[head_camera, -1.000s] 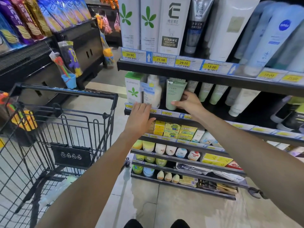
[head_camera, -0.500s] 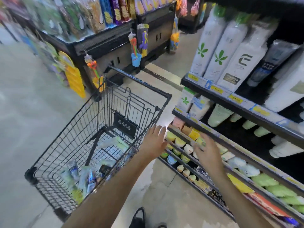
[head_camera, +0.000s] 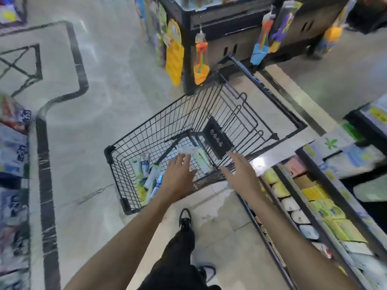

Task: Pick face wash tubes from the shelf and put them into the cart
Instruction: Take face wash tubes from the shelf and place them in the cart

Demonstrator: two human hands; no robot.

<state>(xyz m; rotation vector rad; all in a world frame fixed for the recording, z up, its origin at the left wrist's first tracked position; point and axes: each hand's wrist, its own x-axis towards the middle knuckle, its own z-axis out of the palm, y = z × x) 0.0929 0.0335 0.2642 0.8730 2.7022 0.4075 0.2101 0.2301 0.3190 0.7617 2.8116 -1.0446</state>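
Face wash tubes (head_camera: 146,174) lie in a heap in cart (head_camera: 209,105), w/ a pale one (head_camera: 202,162) beside. Left hand (head_camera: 178,176) spread wide over them, holding nothing; right hand (head_camera: 243,174) also splayed, empty, near shelf (head_camera: 314,206).

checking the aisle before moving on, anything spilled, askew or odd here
Nothing spilled or damaged. The face wash tubes lie jumbled in the black wire shopping cart, and both open hands, left and right, hover above it holding nothing.

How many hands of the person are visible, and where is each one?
2. The left hand is spread open over the cart, above the tubes inside. The right hand is open beside it, above the cart's near rim, next to the shelf.
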